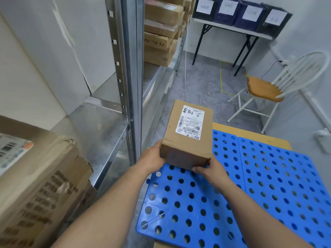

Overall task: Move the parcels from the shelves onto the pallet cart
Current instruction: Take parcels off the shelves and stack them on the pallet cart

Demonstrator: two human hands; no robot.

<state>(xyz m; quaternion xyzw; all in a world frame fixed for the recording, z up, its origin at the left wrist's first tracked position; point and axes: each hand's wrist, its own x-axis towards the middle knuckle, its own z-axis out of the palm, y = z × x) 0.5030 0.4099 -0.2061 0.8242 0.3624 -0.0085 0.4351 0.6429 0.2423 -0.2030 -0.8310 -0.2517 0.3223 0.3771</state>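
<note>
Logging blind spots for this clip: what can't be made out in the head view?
Underside of the parcel, head view: hidden by the box itself, so contact with the blue pallet is unclear.
Most fingers of the left hand and right hand: behind the parcel.
Large carton: cut by the left edge, print blurred.
Bin labels: too small to read.

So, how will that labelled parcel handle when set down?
Probably stiff: the parcel keeps square edges between left hand and right hand. Likely light: gripped at one end only. Flat sides, so unlikely to roll on the pallet.
</note>
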